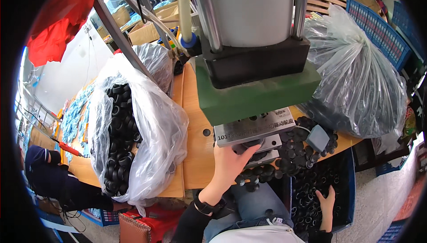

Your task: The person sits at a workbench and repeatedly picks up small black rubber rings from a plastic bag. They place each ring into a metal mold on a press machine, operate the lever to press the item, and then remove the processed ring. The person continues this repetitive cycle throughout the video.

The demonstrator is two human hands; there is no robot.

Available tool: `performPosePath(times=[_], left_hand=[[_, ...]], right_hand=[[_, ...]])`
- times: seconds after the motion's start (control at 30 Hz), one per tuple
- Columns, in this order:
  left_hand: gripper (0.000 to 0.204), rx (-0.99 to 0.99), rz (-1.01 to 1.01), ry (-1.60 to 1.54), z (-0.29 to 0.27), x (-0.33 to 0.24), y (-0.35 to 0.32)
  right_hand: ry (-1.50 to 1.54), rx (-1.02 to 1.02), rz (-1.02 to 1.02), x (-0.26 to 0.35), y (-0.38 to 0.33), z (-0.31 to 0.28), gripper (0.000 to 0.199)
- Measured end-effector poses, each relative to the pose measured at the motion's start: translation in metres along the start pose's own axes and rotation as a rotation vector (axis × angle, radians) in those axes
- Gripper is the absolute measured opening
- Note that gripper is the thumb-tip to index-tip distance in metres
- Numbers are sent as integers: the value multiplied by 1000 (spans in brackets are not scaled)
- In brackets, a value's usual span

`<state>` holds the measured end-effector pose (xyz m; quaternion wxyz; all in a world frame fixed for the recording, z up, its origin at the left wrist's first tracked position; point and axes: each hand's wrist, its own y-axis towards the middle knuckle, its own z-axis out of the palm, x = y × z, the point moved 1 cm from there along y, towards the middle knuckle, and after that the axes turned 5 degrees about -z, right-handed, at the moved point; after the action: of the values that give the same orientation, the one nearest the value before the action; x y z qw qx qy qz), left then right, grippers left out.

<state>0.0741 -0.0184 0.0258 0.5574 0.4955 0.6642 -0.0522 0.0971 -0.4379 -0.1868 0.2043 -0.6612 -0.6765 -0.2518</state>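
The left hand (231,160) reaches under the press (253,56) at its metal fixture (251,138), seemingly seating a black ring; its grip is hidden. The right hand (328,198) rests open among black rings (307,203) in the blue crate (351,185). A wooden desk (195,154) carries bagged rings (122,140).

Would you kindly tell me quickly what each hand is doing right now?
Left hand: at the metal press fixture; grip hidden, cannot tell.
Right hand: open, fingers spread on small black round plastic parts in the blue crate.

Bright even daylight, glare on clear plastic bags (151,123), fisheye bending, black vignette at the corners
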Motion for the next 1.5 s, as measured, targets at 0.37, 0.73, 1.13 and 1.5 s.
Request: performPosePath(times=[0.37, 0.73, 1.13, 1.5], left_hand=[[37, 96, -145, 35, 6, 23, -9], [10, -525, 168, 115, -148, 29, -46], [38, 249, -469, 886, -246, 237, 62], [30, 66, -349, 324, -247, 242, 47]], right_hand=[[-239, -35, -639, 193, 137, 49, 50], [195, -4, -712, 223, 102, 13, 57], [1047, 285, -547, 354, 80, 53, 42], [286, -64, -832, 353, 59, 51, 48]])
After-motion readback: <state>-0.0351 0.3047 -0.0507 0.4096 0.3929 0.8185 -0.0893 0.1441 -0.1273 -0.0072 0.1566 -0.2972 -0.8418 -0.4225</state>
